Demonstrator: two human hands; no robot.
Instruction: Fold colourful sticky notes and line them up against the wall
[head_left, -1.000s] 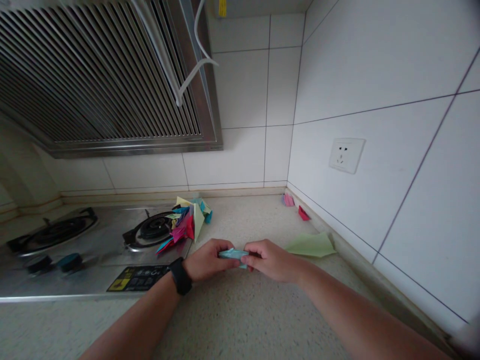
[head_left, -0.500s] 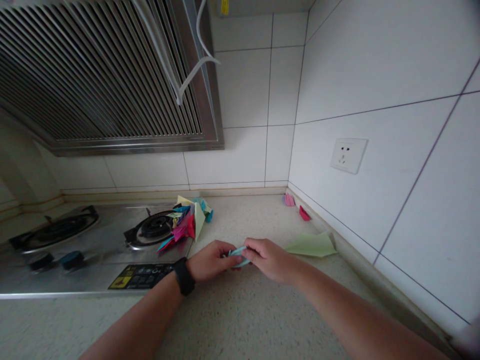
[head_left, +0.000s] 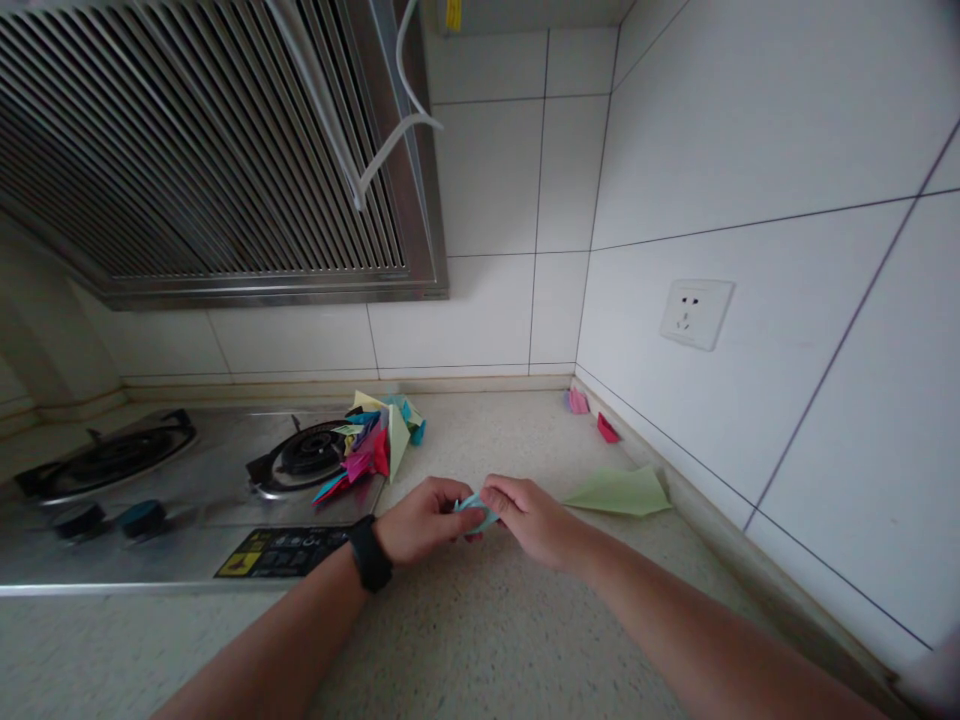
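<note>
Between my two hands is a small piece of folded light-blue paper (head_left: 480, 512), held just above the counter (head_left: 480, 620). My left hand (head_left: 426, 522), with a black watch (head_left: 369, 553) on its wrist, pinches the paper's left side between thumb and fingers. On the opposite side, my right hand (head_left: 529, 517) grips the paper, its thumb lying over the top. The fingers cover much of the paper, so its full folded shape is hidden. A pale green sheet of paper (head_left: 622, 492) lies on the counter to the right of my right hand.
A heap of colourful folded papers (head_left: 371, 445) lies partly on the gas stove (head_left: 187, 560), against the right burner (head_left: 307, 455). By the right wall are a red folded paper (head_left: 607, 428) and a pink one (head_left: 577, 401). A range hood (head_left: 225, 150) overhangs the stove.
My right thumb and fingers have shifted slightly left over the light-blue paper, covering more of it. The paper appears a little turned; the other papers stay in place.
</note>
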